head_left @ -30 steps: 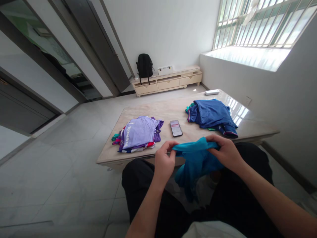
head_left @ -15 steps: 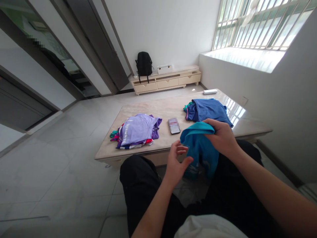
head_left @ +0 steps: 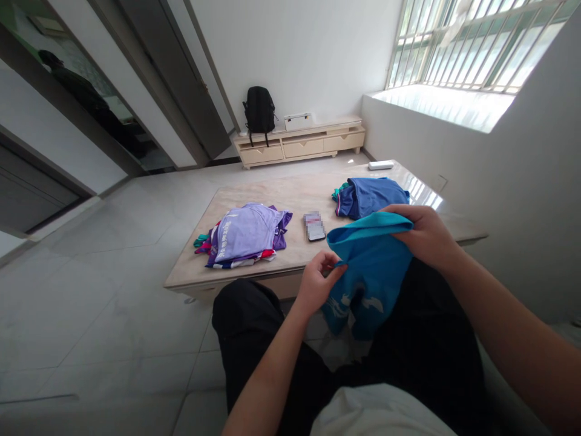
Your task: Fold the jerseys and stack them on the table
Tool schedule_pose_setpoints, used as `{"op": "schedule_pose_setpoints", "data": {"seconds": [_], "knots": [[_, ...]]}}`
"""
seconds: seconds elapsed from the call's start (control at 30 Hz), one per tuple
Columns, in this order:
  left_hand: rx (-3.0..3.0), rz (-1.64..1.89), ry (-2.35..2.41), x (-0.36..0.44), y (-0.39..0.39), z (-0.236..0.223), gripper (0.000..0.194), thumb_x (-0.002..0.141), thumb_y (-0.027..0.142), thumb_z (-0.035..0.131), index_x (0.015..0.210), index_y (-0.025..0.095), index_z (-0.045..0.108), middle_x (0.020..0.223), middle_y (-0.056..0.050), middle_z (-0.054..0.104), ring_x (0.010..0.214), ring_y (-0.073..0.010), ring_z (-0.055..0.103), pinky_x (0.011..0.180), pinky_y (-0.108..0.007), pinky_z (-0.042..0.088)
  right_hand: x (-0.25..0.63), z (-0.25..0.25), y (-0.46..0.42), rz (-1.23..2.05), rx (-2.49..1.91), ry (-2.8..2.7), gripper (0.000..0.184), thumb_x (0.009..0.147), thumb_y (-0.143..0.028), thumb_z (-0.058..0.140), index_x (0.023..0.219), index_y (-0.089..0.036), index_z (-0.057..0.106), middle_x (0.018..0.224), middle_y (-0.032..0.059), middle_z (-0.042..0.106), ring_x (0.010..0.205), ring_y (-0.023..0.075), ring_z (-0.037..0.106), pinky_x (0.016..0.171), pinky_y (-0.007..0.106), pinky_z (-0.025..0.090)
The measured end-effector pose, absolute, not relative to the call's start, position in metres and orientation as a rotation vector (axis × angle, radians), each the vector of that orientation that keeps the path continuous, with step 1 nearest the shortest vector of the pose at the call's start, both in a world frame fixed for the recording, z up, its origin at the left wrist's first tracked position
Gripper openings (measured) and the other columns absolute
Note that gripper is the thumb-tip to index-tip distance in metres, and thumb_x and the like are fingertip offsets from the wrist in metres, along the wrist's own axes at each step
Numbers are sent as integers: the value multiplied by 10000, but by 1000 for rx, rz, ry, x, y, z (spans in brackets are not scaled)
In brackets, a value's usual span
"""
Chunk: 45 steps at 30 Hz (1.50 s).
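A turquoise shirt (head_left: 370, 266) with white print hangs between my knees, in front of the low marble table (head_left: 290, 197). My right hand (head_left: 424, 233) is closed on its upper edge at the right. My left hand (head_left: 318, 284) pinches the shirt's left edge lower down. On the table a folded pile topped by a lilac shirt (head_left: 242, 233) lies at the left. A heap topped by a dark blue shirt (head_left: 372, 197) lies at the right, just beyond my right hand.
A phone (head_left: 313, 227) lies on the table between the two piles, and a white remote (head_left: 380, 165) sits at the far corner. A low cabinet (head_left: 299, 144) with a black backpack (head_left: 258, 110) stands against the far wall. Grey floor tiles spread to the left.
My left hand let go of the shirt's top edge, dropped, and now pinches the left edge lower down. My right hand has lifted the shirt up and to the right.
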<state>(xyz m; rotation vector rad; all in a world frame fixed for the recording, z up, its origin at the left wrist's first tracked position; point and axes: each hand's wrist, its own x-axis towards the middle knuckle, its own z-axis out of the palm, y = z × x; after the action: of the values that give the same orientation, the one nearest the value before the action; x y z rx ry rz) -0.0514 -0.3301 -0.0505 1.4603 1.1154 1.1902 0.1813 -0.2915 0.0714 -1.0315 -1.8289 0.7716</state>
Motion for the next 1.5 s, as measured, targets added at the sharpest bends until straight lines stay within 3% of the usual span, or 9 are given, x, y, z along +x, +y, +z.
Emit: {"op": "schedule_pose_setpoints", "data": {"seconds": [0.2, 0.5, 0.63, 0.77, 0.93, 1.2, 1.33, 1.43, 1.5], "knots": [[1807, 1439, 1374, -64, -316, -42, 155, 925, 338, 709, 926, 205, 630, 831, 15, 662, 772, -144, 622, 761, -250, 487, 191, 74, -284, 538, -1225, -1996, 150, 770, -204, 651, 858, -202, 773, 752, 5, 715, 724, 190, 630, 658, 283, 457], [1921, 1811, 1375, -29, -345, -57, 54, 1020, 251, 543, 1050, 208, 555, 1129, -90, 610, 1101, -223, 599, 957, -380, 489, 144, 74, -303, 1578, -828, -1173, 630, 841, -285, 741, 1452, -263, 589, 758, -37, 663, 555, 94, 595, 555, 239, 557], [1743, 1854, 1224, -15, -398, -77, 300, 1045, 446, 459, 1197, 200, 538, 1233, -141, 561, 1181, -271, 583, 1027, -465, 478, 137, 73, -301, 1558, -679, -1073, 493, 855, -252, 729, 1344, -233, 671, 874, 15, 741, 772, 168, 739, 824, 372, 657], [1791, 1580, 1253, -15, -410, -90, 701, 853, 598, 726, 1381, 199, 494, 1354, -179, 544, 1274, -332, 550, 1044, -478, 479, 137, 77, -301, 1466, -688, -1062, 397, 854, -274, 731, 1250, -249, 709, 1029, 40, 777, 913, 216, 774, 938, 440, 637], [1575, 1488, 1467, -35, -386, -81, 124, 971, 268, 581, 992, 176, 663, 976, -66, 663, 928, -204, 640, 822, -293, 496, 149, 78, -299, 1339, -687, -1049, 324, 837, -261, 735, 1160, -240, 749, 982, 22, 792, 860, 201, 783, 858, 368, 668], [1177, 1411, 1282, -59, -368, -38, 303, 948, 416, 604, 801, 163, 682, 680, 18, 581, 659, -131, 503, 622, -212, 397, 191, 21, -303, 1090, -1048, -1017, 407, 827, -287, 796, 1226, -245, 725, 946, 43, 775, 885, 248, 789, 838, 350, 668], [1142, 1280, 1144, -46, -373, -19, 330, 930, 433, 636, 758, 154, 670, 625, 18, 554, 583, -111, 452, 559, -211, 376, 178, 2, -337, 1070, -1017, -1583, 758, 867, -343, 789, 1549, -352, 458, 1404, 94, 647, 1283, 301, 643, 1064, 483, 559], [1278, 1108, 1098, -39, -380, -3, 285, 928, 376, 641, 760, 148, 673, 660, 6, 597, 610, -118, 492, 588, -214, 416, 163, 4, -353, 971, -830, -2041, 740, 849, -354, 811, 1524, -365, 506, 1655, 96, 373, 1492, 332, 409, 1215, 537, 377], [1378, 1035, 1094, -37, -386, 5, 220, 920, 305, 630, 788, 144, 702, 730, -11, 653, 678, -139, 546, 644, -226, 448, 157, 8, -355, 1005, -716, -2110, 608, 843, -343, 819, 1420, -331, 629, 1583, 121, 468, 1424, 319, 496, 1180, 487, 431]]}}
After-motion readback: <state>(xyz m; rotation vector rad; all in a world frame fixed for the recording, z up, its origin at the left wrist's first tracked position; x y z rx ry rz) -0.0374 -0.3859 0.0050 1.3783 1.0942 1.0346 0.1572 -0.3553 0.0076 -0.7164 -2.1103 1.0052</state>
